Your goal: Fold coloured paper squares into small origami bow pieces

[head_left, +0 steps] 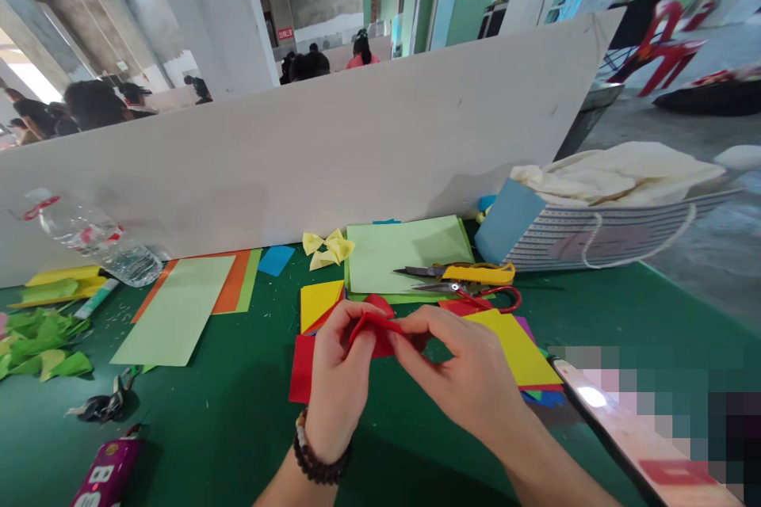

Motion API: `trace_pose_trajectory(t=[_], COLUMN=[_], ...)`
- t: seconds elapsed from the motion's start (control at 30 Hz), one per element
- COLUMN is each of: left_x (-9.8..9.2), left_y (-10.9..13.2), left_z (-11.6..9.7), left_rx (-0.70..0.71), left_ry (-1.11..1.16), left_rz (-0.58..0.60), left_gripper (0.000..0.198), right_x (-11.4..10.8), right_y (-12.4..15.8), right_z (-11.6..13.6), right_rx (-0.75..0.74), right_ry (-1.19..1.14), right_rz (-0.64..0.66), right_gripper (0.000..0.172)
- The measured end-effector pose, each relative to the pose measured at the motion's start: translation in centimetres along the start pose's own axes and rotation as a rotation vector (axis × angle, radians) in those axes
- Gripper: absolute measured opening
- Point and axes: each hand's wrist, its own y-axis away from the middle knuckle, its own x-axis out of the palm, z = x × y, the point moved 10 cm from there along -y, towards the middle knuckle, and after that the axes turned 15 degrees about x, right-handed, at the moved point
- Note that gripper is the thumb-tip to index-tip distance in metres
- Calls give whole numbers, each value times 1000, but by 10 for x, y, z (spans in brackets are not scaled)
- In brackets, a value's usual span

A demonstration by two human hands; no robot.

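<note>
Strip of red paper (376, 323), where?

Over the green bench (196, 428), toward its near edge, between left hand (342, 364) and right hand (457, 360).

Grip?

Both pinching it, fingertips (410, 325) close together. Keep the pressure even along it.

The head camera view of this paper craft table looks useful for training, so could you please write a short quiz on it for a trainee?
1. Fill the gap: the left hand and right hand pinch a curved ____ paper strip.
2. Which hand wears the beaded bracelet?
3. True or false: the plastic water bottle stands upright.

Key:
1. Red
2. Left
3. False, it lies on its side.
</note>
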Motion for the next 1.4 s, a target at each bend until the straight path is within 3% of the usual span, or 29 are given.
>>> trace_pose_trajectory(t=[0.27, 0.5, 0.67, 0.77, 0.87, 0.97, 1.07, 1.13, 1.23, 1.33, 1.4], left_x=[-10, -5, -3, -5, -14, -21, -15, -7, 5, -4, -15], left_y=[-2, -1, 4, 7, 13, 22, 29, 31, 24, 5, -7], left_z=[-15, -30, -39, -45, -60, -76, -82, -83, -79, -67, -55], left_rx=[120, 246, 348, 421, 583, 749, 853, 912, 915, 724, 525], left_ry=[-65, -69, -75, -125, -258, -413, -537, -607, -660, -596, -496], left_rz=[-35, 34, 7, -26, -126, -220, -197, -116, 58, 119, 118], left_gripper=[15, 11, 10, 14, 19, 27, 33, 37, 49, 58, 47], right_x=[4, -13, -21, -18, -18, 11, 47, 57, 54, 39, 30], right_y=[10, 11, 20, 13, -4, -8, 3, 7, 5, -1, -4], right_z=[19, 30, 40, 26, -10, -35, -35, -39, -50, -52, -50], right_rx=[-158, -263, -370, -256, 66, 347, 510, 611, 656, 584, 539], right_ry=[0, -5, 19, -15, -122, -349, -695, -893, -1015, -909, -774], right_rz=[0, -120, -200, -137, -53, 264, 588, 596, 480, 408, 395], right_gripper=[9, 15, 20, 25, 23, 18, 32, 36, 36, 34, 33])
